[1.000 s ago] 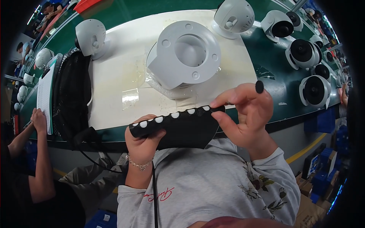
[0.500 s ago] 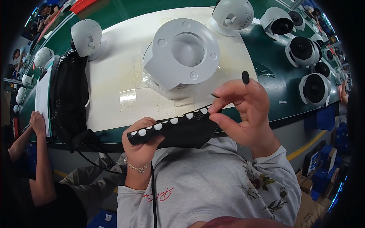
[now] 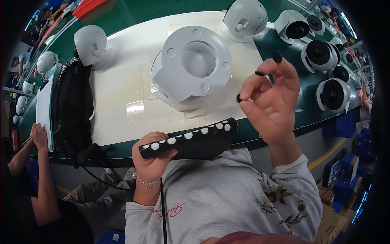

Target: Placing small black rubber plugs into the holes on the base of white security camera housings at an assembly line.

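My left hand (image 3: pixel 150 158) is closed around a black sheet (image 3: pixel 199 144), curled over at its top edge, where a row of white round spots shows. The sheet hangs over the table's front edge. To its right, apart from it, my right hand (image 3: pixel 272 101) is raised, thumb and forefinger pinched together at a small round black pad (image 3: pixel 239 98). A second black pad (image 3: pixel 259 73) and a third black pad (image 3: pixel 276 57) sit at the tips of other fingers. Beyond my hands a white camera housing (image 3: pixel 172 79) lies with its ring-shaped base up, showing shallow round recesses.
The housing rests on a white mat (image 3: pixel 118 122). White cameras stand at the far left (image 3: pixel 90 46), at the back (image 3: pixel 245 18) and at the right (image 3: pixel 334 95). A black mesh bag (image 3: pixel 73 101) lies left of the mat. Another person's hands (image 3: pixel 39 136) touch a clipboard (image 3: pixel 44 110).
My right hand has moved up and right, away from the sheet's right end, with a black pad between thumb and forefinger. The left hand keeps its hold.
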A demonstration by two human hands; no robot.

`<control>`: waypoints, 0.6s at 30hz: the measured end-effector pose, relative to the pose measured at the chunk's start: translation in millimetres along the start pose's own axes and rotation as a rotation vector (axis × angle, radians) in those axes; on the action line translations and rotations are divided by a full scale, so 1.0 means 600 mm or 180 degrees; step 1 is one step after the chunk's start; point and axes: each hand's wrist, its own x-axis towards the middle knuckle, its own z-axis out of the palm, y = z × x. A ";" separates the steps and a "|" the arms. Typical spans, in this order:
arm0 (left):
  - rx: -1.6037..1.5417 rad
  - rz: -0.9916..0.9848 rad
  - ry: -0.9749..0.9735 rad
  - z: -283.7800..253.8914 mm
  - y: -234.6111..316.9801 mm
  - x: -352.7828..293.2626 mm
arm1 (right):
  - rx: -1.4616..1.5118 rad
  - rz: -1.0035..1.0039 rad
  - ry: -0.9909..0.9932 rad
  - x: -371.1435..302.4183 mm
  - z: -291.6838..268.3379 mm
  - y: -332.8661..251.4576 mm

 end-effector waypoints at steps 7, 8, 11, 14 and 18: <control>0.0137 -0.0078 -0.0054 0.002 0.003 0.009 | -0.0216 0.0232 0.0510 0.040 -0.016 -0.002; 0.0136 -0.0060 -0.0039 0.002 0.007 0.011 | -0.0286 0.0106 0.0309 0.051 -0.024 0.002; 0.0399 -0.0332 -0.0239 0.008 0.022 0.024 | -0.0376 -0.0032 0.0050 0.088 -0.035 0.015; 0.0670 0.0091 -0.0648 0.021 0.032 0.048 | -0.0502 0.0067 0.0026 0.130 -0.037 0.045; 0.0707 -0.0044 -0.0379 0.035 0.039 0.062 | 0.1029 0.0895 0.0376 0.149 0.002 0.049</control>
